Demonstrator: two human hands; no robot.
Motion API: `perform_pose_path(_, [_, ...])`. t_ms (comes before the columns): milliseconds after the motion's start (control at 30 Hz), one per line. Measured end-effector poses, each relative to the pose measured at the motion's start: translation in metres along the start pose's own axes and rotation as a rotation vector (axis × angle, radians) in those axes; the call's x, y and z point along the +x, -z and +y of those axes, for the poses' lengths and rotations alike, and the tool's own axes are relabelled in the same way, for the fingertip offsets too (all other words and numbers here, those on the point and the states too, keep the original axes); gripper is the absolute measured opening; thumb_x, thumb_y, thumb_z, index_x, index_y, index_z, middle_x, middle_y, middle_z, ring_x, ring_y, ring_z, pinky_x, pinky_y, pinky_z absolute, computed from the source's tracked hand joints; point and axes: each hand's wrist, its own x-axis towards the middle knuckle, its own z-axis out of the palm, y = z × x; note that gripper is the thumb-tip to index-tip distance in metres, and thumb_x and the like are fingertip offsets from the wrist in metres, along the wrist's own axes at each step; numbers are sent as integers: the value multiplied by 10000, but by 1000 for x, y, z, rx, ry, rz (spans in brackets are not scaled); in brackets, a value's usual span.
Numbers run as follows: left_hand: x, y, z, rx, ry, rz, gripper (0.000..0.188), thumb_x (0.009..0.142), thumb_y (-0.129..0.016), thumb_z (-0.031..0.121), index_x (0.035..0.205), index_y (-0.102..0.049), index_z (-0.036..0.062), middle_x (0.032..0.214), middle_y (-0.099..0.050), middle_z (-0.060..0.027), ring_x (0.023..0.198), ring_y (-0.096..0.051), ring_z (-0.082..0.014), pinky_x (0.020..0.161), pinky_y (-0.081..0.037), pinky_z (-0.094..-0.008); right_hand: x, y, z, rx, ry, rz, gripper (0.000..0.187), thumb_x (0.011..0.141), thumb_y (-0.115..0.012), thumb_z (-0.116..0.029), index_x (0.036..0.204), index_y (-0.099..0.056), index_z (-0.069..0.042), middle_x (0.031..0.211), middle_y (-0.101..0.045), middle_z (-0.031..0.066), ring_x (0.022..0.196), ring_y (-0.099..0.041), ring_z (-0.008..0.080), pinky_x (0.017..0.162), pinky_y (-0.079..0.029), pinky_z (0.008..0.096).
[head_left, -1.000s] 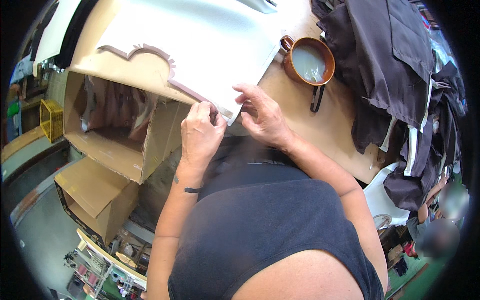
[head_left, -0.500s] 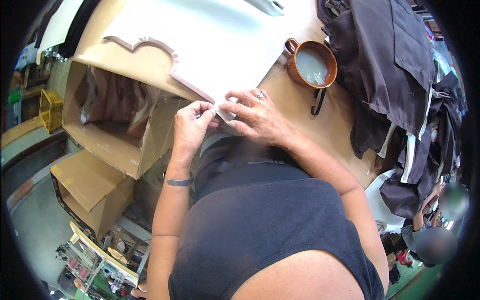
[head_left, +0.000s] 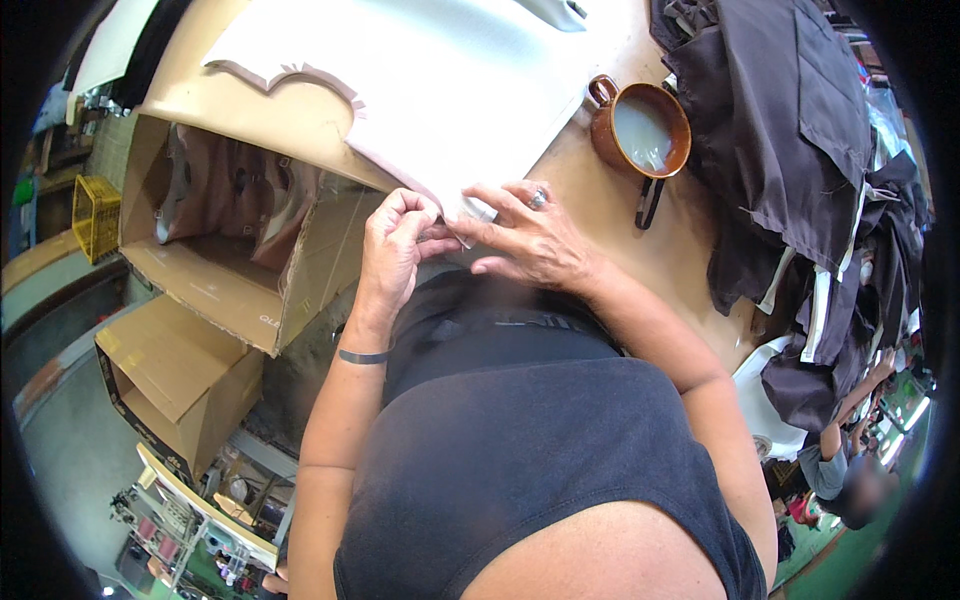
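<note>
Head view: left hand (head_left: pixel 394 243) pinches white fabric (head_left: pixel 425 95), right hand (head_left: pixel 543 240) touching it.

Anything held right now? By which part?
The white sheet, by its near corner: the left hand pinches it; the right hand is at that corner, grip unclear.

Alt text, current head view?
Left hand pinches, and right hand touches, the near corner of a flat white brown-edged sheet on a tan table. To the right, a round glossy brown mug of cloudy liquid sits beside heaped dark cloth.
</note>
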Motion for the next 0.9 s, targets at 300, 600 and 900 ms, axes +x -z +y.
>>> perform_pose_path(300, [-1, -10, 5, 38, -24, 30, 148, 872, -471, 88, 1005, -416, 52, 870, -544, -80, 739, -615, -159, 637, -552, -314, -8, 19, -1, 440, -141, 85, 484, 769, -542, -517, 1077, -589, -147, 1317, -373, 98, 1064, -450, 296, 929, -323, 424])
perform_pose_path(600, [0, -8, 2, -24, 11, 10, 185, 872, -447, 74, 1045, -383, 58, 913, -540, -103, 730, -623, -185, 645, -548, -323, -16, 11, -5, 225, -51, 48, 562, 779, -525, -523, 1210, -497, -162, 1354, -322, 107, 1163, -370, 298, 965, -298, 430])
perform_pose_path(900, [1, -9, 3, -42, 21, 14, 192, 870, -435, 62, 1052, -372, 51, 932, -533, -109, 718, -632, -211, 636, -552, -335, -16, 14, -11, 250, -81, 40, 553, 787, -501, -544, 1179, -524, -154, 1331, -343, 124, 1173, -348, 324, 961, -294, 432])
